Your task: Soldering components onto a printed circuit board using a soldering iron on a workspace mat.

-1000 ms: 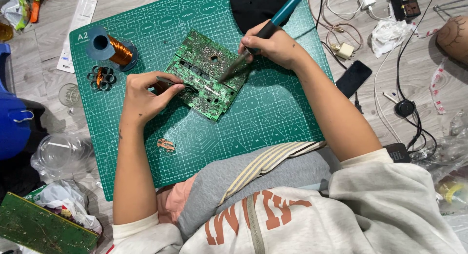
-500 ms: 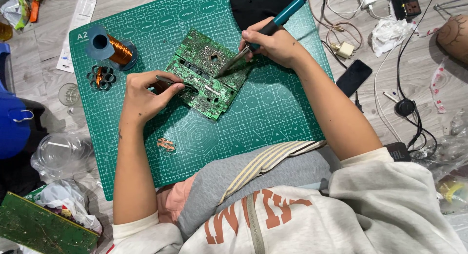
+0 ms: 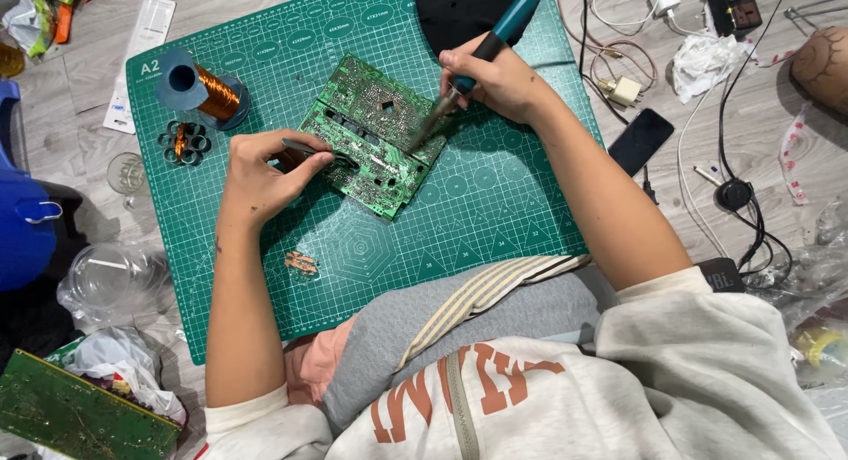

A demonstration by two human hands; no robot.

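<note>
Green cutting mat [image 3: 495, 204] carries a circuit board [image 3: 375, 133]; left hand [image 3: 261, 173] grips tweezers [image 3: 309, 149], right hand [image 3: 499, 80] grips a soldering iron [image 3: 495, 41].

Grey wood-plank floor [image 3: 71, 80], evenly lit. Large green gridded cutting mat [image 3: 495, 204] laid flat on it; tangled white and black cables [image 3: 733, 160] at one side.

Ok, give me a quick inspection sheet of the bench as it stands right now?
Surface: green cutting mat on a grey wood floor.
Job's things: green circuit board on the mat; soldering iron tip on it; tweezers.
Clutter: copper wire spool, small coil, plastic bags, second circuit board, black phone.
Hands: left hand holds the tweezers; right hand grips the iron.
Cables: tangled cables right of the mat.
Surroundings: blue object at left.
</note>
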